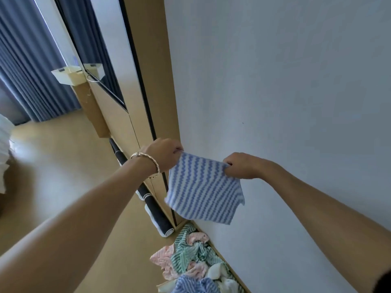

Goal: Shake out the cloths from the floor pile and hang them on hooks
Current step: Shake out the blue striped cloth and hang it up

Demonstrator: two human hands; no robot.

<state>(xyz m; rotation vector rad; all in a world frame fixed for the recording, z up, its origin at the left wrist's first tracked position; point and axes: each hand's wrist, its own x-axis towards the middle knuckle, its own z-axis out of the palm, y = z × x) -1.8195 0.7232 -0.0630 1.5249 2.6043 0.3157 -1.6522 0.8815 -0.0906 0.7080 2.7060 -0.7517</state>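
Observation:
A blue and white striped cloth (204, 188) hangs spread out in front of the white wall (285, 92). My left hand (164, 155) pinches its upper left corner, close to the wall's edge. My right hand (241, 166) pinches the upper right corner. The cloth hangs down flat between them. Below it, on the floor by the wall, lies the pile of cloths (196, 261), striped green, pink, blue and white. No hook is visible in this view.
A wooden door frame (156, 81) with a mirror panel (110, 60) runs left of the wall. A dark rolled mat (148, 199) lies along its base. Blue curtains (27, 70) hang at the far left, above the tan floor (63, 166).

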